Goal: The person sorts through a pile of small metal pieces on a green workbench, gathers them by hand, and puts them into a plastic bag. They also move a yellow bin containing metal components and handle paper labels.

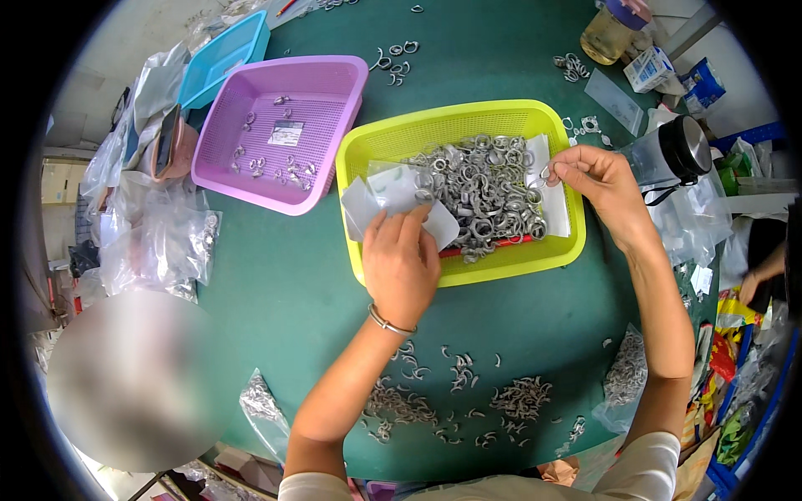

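Observation:
A lime-green basket (560,261) stands on the table before me, holding a heap of silver metal rings (489,188). My right hand (601,184), at the basket's right side, pinches a small silver ring (545,172) between thumb and fingertips above the rim. Reaching over the near left wall, my left hand (401,259) has its fingers bent down on white paper (441,226) beside the heap. The tips are partly hidden. Another white slip (359,207) sticks up left of these fingers.
A purple basket (338,154) with a few rings and a blue tray (221,57) stand left. Small curved metal pieces (522,397) lie on the green table near me. Filled plastic bags (626,376) flank them. A black-lidded bottle (668,154) stands right.

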Action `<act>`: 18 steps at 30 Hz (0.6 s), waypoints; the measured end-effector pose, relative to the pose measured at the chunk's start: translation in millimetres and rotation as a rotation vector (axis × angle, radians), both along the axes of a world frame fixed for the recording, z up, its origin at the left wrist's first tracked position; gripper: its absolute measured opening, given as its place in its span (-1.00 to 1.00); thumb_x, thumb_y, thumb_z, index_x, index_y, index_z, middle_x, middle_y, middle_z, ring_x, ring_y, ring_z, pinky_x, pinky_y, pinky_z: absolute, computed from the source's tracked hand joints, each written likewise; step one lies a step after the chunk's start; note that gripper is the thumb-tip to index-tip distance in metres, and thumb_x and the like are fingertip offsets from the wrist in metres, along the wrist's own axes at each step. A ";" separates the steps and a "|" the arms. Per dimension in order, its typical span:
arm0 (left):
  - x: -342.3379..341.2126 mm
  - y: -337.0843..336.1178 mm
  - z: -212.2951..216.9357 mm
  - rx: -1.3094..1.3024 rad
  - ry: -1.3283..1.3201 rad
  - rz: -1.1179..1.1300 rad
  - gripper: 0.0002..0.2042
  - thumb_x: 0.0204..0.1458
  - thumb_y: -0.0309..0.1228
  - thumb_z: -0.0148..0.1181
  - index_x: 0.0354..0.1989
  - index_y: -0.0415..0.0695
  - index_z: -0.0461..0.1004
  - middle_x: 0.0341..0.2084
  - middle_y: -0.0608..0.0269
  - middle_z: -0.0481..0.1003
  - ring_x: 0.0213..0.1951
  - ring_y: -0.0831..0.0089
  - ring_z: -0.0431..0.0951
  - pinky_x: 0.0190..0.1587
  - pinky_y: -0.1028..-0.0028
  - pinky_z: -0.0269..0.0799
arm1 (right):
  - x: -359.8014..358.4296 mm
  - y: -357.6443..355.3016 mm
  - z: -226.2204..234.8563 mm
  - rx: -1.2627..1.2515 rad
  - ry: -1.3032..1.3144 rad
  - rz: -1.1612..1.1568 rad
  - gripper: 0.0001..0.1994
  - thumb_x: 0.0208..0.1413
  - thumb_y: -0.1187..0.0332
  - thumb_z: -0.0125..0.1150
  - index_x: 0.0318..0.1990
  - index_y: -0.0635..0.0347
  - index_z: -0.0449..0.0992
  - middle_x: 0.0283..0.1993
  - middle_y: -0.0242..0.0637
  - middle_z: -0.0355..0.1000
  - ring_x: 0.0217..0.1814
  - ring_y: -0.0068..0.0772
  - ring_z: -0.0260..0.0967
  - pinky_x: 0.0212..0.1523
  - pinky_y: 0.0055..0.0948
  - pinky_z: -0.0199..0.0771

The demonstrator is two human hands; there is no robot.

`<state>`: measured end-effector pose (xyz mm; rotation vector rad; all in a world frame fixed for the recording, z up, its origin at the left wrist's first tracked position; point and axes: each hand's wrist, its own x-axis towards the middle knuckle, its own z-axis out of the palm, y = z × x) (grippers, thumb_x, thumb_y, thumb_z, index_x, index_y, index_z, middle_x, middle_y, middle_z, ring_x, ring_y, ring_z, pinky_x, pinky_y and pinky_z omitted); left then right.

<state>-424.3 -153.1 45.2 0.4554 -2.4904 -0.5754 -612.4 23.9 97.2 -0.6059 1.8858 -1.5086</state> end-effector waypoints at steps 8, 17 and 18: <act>-0.5 1.8 -0.4 -0.022 0.026 0.010 -0.75 -0.15 -0.69 0.06 -0.28 -0.17 0.51 -0.47 0.21 0.51 -0.34 0.15 0.49 -0.14 0.30 0.34 | 0.1 0.6 -10.1 0.001 0.081 -0.009 -0.85 0.17 0.43 0.11 -0.25 0.36 0.51 -0.37 -0.37 0.48 -0.29 -0.65 0.38 -0.15 -0.62 0.33; -1.0 1.9 0.6 -0.013 0.035 0.009 -0.75 -0.16 -0.69 0.06 -0.27 -0.17 0.51 -0.46 0.21 0.51 -0.33 0.15 0.48 -0.18 0.31 0.33 | 8.5 13.8 -6.6 0.331 1.085 -0.020 -0.82 0.03 0.54 0.11 -0.18 0.26 0.50 -0.17 -0.20 0.46 -0.02 -0.10 0.32 0.07 -0.28 0.19; -0.7 1.7 0.5 -0.010 0.035 0.010 -0.75 -0.16 -0.69 0.06 -0.28 -0.17 0.51 -0.47 0.22 0.51 -0.33 0.15 0.48 -0.18 0.31 0.33 | 12.7 16.8 -6.4 0.316 1.074 -0.002 -0.83 0.01 0.54 0.14 -0.21 0.27 0.50 -0.18 -0.20 0.45 -0.04 -0.13 0.32 0.07 -0.27 0.18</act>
